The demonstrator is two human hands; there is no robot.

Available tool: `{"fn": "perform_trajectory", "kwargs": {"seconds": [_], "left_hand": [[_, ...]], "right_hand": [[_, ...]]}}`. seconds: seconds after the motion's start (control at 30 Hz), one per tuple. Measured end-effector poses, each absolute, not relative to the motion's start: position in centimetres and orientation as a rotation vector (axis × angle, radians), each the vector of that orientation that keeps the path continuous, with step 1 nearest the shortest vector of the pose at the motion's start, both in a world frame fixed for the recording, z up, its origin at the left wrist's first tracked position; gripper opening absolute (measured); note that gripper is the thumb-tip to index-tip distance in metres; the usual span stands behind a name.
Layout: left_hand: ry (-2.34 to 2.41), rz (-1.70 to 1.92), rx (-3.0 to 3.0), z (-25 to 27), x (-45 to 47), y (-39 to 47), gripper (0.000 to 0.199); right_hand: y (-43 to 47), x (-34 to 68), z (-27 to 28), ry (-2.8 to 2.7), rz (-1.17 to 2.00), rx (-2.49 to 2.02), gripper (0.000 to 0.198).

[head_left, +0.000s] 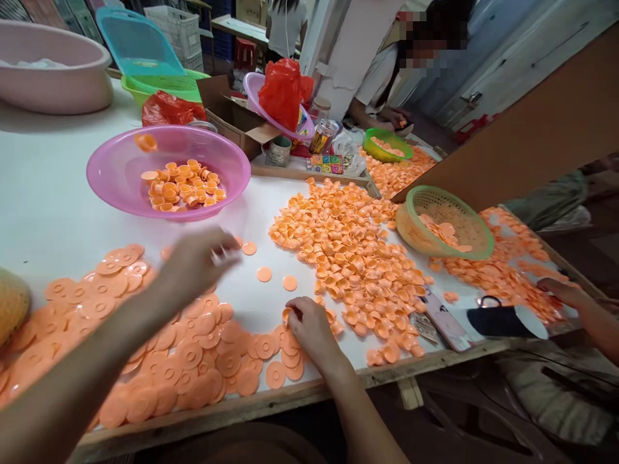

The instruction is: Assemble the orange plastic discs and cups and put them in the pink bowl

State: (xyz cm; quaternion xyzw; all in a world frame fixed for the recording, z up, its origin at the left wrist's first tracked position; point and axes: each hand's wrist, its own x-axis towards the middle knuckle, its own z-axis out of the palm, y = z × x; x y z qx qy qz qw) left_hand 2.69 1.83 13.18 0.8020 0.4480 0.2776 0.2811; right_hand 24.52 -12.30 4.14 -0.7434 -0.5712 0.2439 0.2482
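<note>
My left hand is over the table in front of the pink basin, smeared by motion, its fingers apart. An orange cup-shaped piece, blurred, hangs in the air over the basin's far left side; several orange plastic cups lie inside. My right hand is low over the table, fingers curled on a small orange cup that is partly hidden. Flat orange discs are heaped under and left of my hands. A few single discs lie between them. Right of my right hand spreads a pile of orange cups.
A green-rimmed basket with discs stands right of the pile. A phone and a black-and-white strapped item lie near the edge. A cardboard box stands behind. Another person's hand reaches in at right; a co-worker sits at back.
</note>
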Motion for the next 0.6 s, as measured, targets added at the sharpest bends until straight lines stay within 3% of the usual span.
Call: {"fn": "perform_trajectory", "kwargs": {"seconds": [0.1, 0.17, 0.33, 0.47, 0.6], "left_hand": [[0.917, 0.194, 2.298, 6.9, 5.2, -5.3, 0.023], [0.909, 0.07, 2.33, 4.0, 6.3, -8.1, 0.021], [1.143, 0.256, 2.293, 2.6, 6.7, -5.8, 0.019], [1.208, 0.314, 2.258, 2.5, 6.5, -3.5, 0.027], [1.227, 0.373, 2.191, 1.3, 6.7, -3.7, 0.02]], "right_hand": [[-12.4, 26.0, 3.9, -1.378, 0.669, -1.989, 0.023], [-12.6, 26.9, 4.0, -1.259, 0.718, -1.948, 0.02], [-12.3, 26.8, 4.0, -1.024, 0.89, -1.88, 0.008], [-10.5, 24.7, 3.6, -1.089, 0.937, -1.818, 0.008], [-8.3, 22.6, 3.0, -1.15, 0.974, -1.846, 0.008]]}}
